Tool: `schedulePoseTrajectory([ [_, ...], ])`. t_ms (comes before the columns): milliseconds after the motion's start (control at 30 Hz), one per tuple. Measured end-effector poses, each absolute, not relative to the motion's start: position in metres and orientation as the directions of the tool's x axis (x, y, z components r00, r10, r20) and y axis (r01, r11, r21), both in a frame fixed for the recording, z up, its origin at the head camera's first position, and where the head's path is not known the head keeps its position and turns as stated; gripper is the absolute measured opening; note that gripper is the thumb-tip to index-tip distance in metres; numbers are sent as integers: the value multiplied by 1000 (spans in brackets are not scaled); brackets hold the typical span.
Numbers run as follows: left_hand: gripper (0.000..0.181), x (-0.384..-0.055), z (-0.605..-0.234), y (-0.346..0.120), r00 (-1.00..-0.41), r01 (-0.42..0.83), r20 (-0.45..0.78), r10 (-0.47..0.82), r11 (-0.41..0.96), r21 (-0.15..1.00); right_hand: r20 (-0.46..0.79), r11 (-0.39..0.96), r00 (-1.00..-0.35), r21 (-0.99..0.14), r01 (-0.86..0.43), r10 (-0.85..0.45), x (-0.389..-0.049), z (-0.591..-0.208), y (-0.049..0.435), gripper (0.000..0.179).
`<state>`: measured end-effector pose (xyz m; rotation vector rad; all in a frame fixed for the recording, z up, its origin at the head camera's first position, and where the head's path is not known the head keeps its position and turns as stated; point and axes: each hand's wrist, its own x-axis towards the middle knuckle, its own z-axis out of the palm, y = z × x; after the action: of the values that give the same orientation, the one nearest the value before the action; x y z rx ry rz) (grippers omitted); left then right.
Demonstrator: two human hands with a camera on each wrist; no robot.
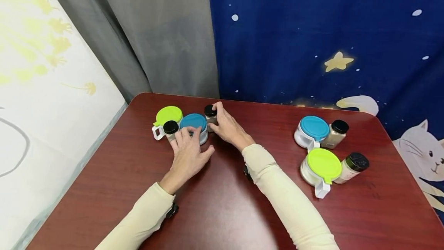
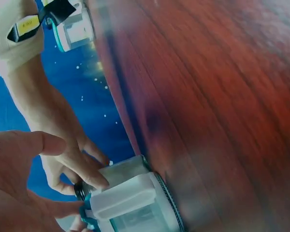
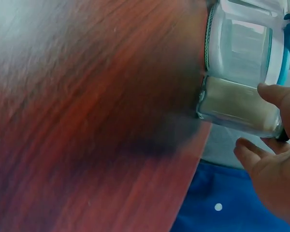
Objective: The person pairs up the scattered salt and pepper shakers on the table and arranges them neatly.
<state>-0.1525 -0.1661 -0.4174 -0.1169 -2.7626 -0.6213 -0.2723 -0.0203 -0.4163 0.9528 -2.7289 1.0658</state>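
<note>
At the table's back left, my right hand (image 1: pixel 229 126) has its thumb and fingers around the upper part of a clear seasoning jar (image 3: pixel 239 106) with a black cap. That jar stands upright beside a clear jar with a blue lid (image 1: pixel 193 121). My left hand (image 1: pixel 187 159) reaches over the blue-lidded jar, fingers at its lid and thumb spread away. Just left of these fingers stands another black-capped seasoning jar (image 1: pixel 171 127), partly hidden. Behind it is a jar with a green lid (image 1: pixel 169 115) and a white handle.
On the table's right are another blue-lidded jar (image 1: pixel 314 128), a green-lidded jar (image 1: pixel 324 165) and two seasoning jars, one black-capped (image 1: pixel 334 134) and one dark-capped (image 1: pixel 351 168). Curtains (image 1: pixel 166 38) hang behind the brown table (image 1: pixel 222 211).
</note>
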Motion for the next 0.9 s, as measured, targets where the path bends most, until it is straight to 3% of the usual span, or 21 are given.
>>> schedulePoseTrajectory([
  [200, 69, -149, -418, -166, -935, 157, 350, 56, 950, 269, 275, 538, -833, -658, -527, -480, -273, -422, -17, 59],
  [333, 68, -143, -419, -170, -918, 210, 383, 103, 945, 249, 252, 493, -840, -714, -497, -481, -273, -423, -11, 67],
  [500, 74, -131, -422, -174, -920, 256, 375, 114, 899, 355, 169, 438, -826, -782, -444, -537, -272, -424, -3, 65],
  [667, 97, -125, -423, -187, -924, 254, 376, 63, 838, 483, 161, 343, -792, -837, -426, -590, -269, -425, 1, 65],
  [800, 111, -127, -425, -197, -941, 241, 329, 73, 830, 504, 143, 280, -779, -881, -381, -611, -267, -429, 4, 65],
  [900, 111, -130, -428, -198, -953, 232, 290, 86, 822, 520, 117, 255, -784, -908, -333, -609, -265, -433, 10, 65],
])
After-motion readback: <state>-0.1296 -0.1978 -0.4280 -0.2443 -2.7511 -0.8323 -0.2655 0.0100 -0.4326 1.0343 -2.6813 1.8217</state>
